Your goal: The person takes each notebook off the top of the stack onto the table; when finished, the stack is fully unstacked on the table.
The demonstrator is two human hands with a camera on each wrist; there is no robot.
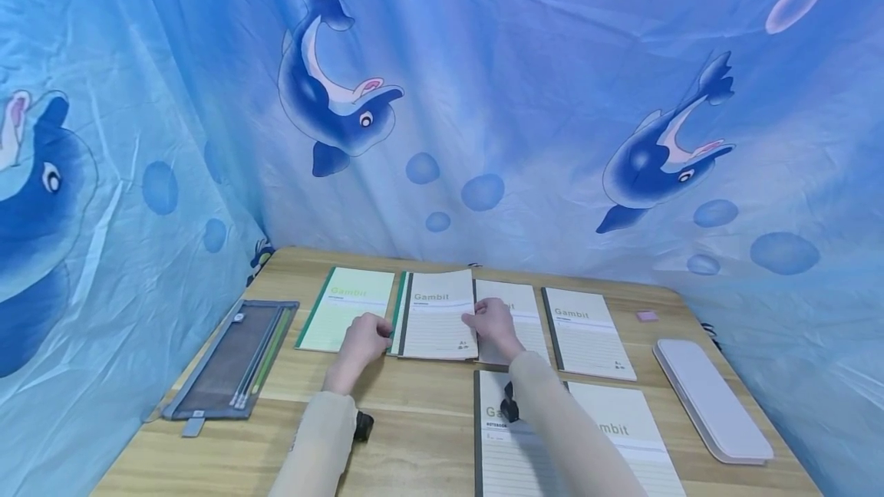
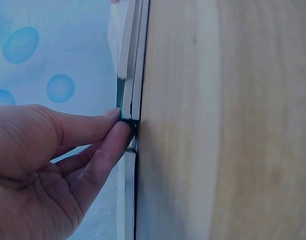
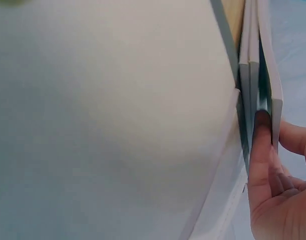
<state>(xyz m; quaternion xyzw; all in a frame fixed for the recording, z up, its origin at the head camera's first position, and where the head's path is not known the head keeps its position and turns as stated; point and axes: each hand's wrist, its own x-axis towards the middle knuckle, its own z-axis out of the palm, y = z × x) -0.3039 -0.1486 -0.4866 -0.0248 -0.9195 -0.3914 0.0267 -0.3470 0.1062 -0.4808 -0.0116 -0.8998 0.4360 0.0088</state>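
Note:
In the head view, a dark-spined "Gambit" notebook (image 1: 437,322) lies over a green-spined notebook (image 1: 397,332), whose left strip shows. My left hand (image 1: 365,340) pinches the lower left corner of the green-spined notebook; the left wrist view shows thumb and forefinger (image 2: 100,150) at its spine end. With the thumb above and a finger underneath, my right hand (image 1: 493,324) holds the right edge of the top notebook (image 3: 276,112), which is lifted slightly from those below. Another dark-spined notebook (image 1: 532,328) lies partly behind the right hand.
A green-spined notebook (image 1: 345,317) lies left, and a dark-spined one (image 1: 587,332) right. Two more notebooks (image 1: 642,436) lie under the right forearm. A mesh pencil pouch (image 1: 221,366), a white case (image 1: 711,401) and a pink eraser (image 1: 647,316) flank them on the wooden table (image 1: 414,436).

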